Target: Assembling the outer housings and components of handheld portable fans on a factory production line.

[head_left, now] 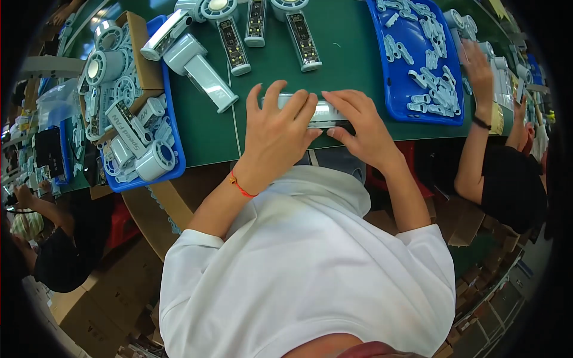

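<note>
Near the front edge of the table lies a glossy pale-blue handheld fan (324, 112), on its side across my front, with both hands on it. My left hand (279, 123) covers its left part, fingers bent over the far side and thumb at the near side. Around the right end, my right hand (365, 127) grips with thumb and fingers. Much of the fan is hidden under my hands. Beyond them lie several more fans with uncovered handles showing circuit boards (233, 48). A closed fan (206, 74) rests slanted to the left of those.
On the left, a blue tray (176, 152) carries fan parts and a cardboard box (143, 65) full of them. At right, another blue tray (399, 98) holds small pale-blue pieces. The table (337, 62) is green. A co-worker's arm (477, 125) reaches over the table on the right.
</note>
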Tool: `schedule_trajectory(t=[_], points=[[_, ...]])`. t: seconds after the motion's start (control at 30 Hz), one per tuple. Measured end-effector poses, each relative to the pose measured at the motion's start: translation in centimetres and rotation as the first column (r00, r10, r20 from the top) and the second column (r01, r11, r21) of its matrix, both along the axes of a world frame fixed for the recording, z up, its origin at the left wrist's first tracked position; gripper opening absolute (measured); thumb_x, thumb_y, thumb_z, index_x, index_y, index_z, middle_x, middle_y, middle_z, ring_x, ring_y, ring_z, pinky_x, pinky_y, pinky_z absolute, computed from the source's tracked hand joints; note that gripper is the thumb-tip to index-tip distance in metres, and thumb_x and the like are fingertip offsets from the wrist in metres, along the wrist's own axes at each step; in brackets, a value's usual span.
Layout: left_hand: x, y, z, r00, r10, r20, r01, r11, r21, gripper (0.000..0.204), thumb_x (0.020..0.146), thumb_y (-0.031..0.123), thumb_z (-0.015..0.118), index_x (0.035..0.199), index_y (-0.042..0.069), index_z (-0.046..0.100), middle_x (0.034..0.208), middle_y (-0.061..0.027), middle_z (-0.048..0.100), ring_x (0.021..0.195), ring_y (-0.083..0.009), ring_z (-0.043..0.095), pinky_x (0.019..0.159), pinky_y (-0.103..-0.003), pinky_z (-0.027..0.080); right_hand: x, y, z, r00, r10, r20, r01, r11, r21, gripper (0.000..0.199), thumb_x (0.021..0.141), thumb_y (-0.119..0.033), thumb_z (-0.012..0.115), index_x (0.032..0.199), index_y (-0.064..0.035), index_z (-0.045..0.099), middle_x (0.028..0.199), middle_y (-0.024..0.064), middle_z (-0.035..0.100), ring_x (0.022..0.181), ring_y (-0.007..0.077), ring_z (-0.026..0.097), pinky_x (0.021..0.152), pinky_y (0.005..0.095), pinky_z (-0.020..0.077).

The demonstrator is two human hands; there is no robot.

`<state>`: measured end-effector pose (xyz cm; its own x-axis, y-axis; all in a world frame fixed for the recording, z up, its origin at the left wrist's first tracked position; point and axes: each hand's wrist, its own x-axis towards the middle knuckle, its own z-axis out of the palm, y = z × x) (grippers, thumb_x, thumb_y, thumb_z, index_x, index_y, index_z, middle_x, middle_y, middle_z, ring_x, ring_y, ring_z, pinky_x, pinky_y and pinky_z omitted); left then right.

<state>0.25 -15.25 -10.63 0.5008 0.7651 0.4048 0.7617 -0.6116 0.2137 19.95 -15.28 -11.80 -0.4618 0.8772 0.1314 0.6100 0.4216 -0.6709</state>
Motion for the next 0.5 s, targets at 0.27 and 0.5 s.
schedule_trajectory(t=[0.27, 0.5], points=[[0.6, 0.3, -0.7, 0.999, -0.004, 0.044, 0.003, 1.0, 0.014, 0.045, 0.061, 0.026, 0.073, 0.1, 0.006, 0.061, 0.095, -0.0038, 0.055, 0.091, -0.0282, 0.051, 0.083, -0.045, 0.039, -0.5, -0.2, -1.1, 0.996, -0.083, 0.034, 0.069, 0.953, 0.295, 0.055, 0.064, -0.01, 0.069, 0.116, -0.0048, 0.055, 0.112, 0.0123, 0.055, 0.102, 0.0302, 0.052, 0.088, 0.0397, 0.0391], [1.3, 0.3, -0.9, 0.995, 0.0, -0.103, 0.007, 0.998, 0.059, 0.046, 0.059, 0.023, 0.074, 0.098, 0.005, 0.06, 0.092, -0.0043, 0.055, 0.09, -0.0268, 0.052, 0.079, -0.042, 0.04, -0.5, -0.4, -2.1, 0.996, -0.056, 0.064, 0.029, 0.932, 0.362, 0.053, 0.062, -0.009, 0.072, 0.112, -0.0034, 0.057, 0.106, 0.0113, 0.058, 0.099, 0.0287, 0.054, 0.086, 0.0394, 0.0395]])
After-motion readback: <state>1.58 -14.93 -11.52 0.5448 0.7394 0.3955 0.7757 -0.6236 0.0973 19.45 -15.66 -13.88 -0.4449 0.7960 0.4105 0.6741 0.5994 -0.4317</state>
